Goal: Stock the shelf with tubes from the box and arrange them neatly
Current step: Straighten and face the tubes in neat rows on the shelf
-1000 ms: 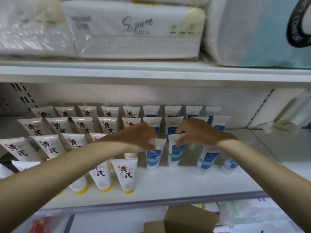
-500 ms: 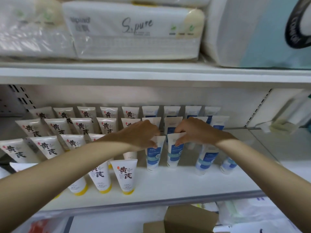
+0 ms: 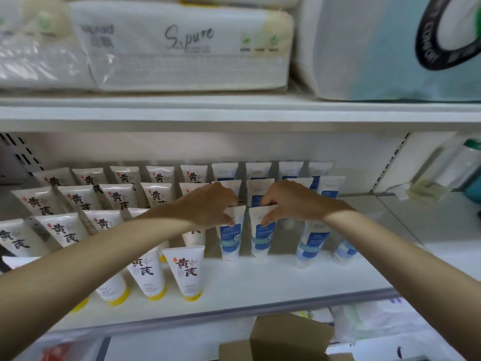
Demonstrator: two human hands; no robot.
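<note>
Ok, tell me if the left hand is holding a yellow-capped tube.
No, the left hand pinches the top of a blue tube.

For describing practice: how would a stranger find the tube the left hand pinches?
Find the white metal shelf below the tissue packs. In its front row of blue-and-white plastic tubes, take the leftmost tube, bordering the yellow-capped tubes; the left hand pinches its flat top.
</note>
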